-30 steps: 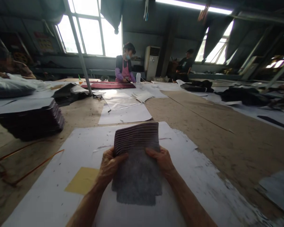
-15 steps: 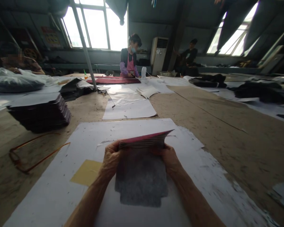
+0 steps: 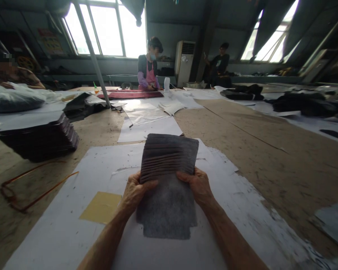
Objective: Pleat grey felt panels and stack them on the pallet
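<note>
Both my hands grip a stack of grey felt-like fabric pieces [image 3: 168, 176], fanned out so that the far edges step back one behind another. My left hand [image 3: 135, 189] clasps the stack's left edge, thumb on top. On the right edge sits my right hand [image 3: 196, 183], also with its thumb on top. The stack rests on a large white paper sheet [image 3: 73, 228] on the brown table [image 3: 256, 157]. A yellow patch [image 3: 100, 207] lies on the paper just left of my left forearm.
A dark pile of cut pieces [image 3: 39, 138] topped with paper sits at the left, with an orange cord loop [image 3: 30, 183] in front of it. More white sheets [image 3: 149, 129] lie ahead. People work at the far end, one in a pink apron [image 3: 148, 73]. Dark fabric [image 3: 298, 103] lies at the right.
The stack's far end was tipped up, showing a pink edge half a second ago; now it lies fanned forward and flatter again. Both hands kept their grip on its sides.
</note>
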The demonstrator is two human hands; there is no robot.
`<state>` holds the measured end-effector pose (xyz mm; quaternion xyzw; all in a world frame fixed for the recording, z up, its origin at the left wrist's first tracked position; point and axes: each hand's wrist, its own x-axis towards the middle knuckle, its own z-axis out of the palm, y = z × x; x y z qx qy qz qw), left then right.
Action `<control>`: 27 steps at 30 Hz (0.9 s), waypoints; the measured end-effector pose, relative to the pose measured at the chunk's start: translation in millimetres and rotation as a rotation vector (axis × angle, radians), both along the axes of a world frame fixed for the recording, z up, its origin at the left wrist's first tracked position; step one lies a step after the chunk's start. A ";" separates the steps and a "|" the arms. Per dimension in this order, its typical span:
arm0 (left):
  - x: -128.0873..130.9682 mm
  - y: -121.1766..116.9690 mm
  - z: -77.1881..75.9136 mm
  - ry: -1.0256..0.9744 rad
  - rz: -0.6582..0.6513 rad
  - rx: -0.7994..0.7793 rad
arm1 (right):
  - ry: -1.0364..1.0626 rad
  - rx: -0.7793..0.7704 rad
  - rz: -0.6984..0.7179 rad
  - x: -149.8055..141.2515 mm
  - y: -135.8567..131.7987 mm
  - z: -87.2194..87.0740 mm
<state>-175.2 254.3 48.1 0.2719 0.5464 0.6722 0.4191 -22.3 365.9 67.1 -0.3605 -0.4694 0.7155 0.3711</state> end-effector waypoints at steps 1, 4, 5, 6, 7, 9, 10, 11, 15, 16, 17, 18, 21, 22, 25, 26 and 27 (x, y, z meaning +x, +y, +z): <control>-1.5 -0.5 2.5 0.005 -0.017 0.019 | 0.003 0.003 -0.001 -0.1 -0.2 -0.7; -7.3 -2.5 11.1 0.002 -0.049 0.105 | -0.005 0.000 0.036 0.7 -1.7 -0.5; -9.5 -3.3 13.1 -0.004 -0.055 0.130 | -0.008 -0.006 0.059 1.1 -2.4 0.4; -11.5 -4.2 14.3 -0.015 -0.060 0.144 | -0.009 -0.015 0.085 1.4 -3.2 1.5; -13.4 -5.2 14.6 -0.030 -0.068 0.146 | -0.009 -0.025 0.113 1.6 -4.0 2.6; -15.9 -7.1 13.1 -0.070 -0.095 0.117 | -0.004 -0.045 0.157 1.5 -5.4 4.4; -16.2 -7.6 11.6 -0.087 -0.106 0.097 | -0.001 -0.051 0.171 1.2 -5.8 4.8; -15.9 -7.7 9.7 -0.100 -0.110 0.078 | -0.001 -0.055 0.179 0.8 -6.0 4.8; -7.4 -3.2 1.7 -0.124 -0.040 0.029 | -0.030 -0.033 0.156 -1.1 -5.0 2.3; -4.2 -1.4 0.0 -0.135 -0.019 0.021 | -0.045 -0.017 0.139 -1.2 -4.4 2.1; -1.2 0.4 -1.5 -0.150 -0.004 0.016 | -0.062 0.000 0.123 -1.1 -3.9 2.4; 1.4 1.9 -2.5 -0.166 0.003 0.011 | -0.078 0.015 0.115 -0.7 -3.4 3.2; 4.9 4.6 -3.4 -0.208 0.010 0.006 | -0.102 0.036 0.173 0.8 -3.3 6.6; 4.7 5.1 -3.3 -0.217 0.016 0.005 | -0.104 0.039 0.206 0.8 -3.7 7.0; 2.6 5.9 -3.1 -0.226 0.046 -0.001 | -0.133 0.095 0.215 -1.7 -6.1 3.0; 2.0 6.1 -3.1 -0.221 0.055 -0.005 | -0.157 0.136 0.182 -3.2 -7.0 0.3; 1.5 6.2 -3.2 -0.212 0.061 -0.009 | -0.188 0.185 0.141 -4.6 -7.8 -2.4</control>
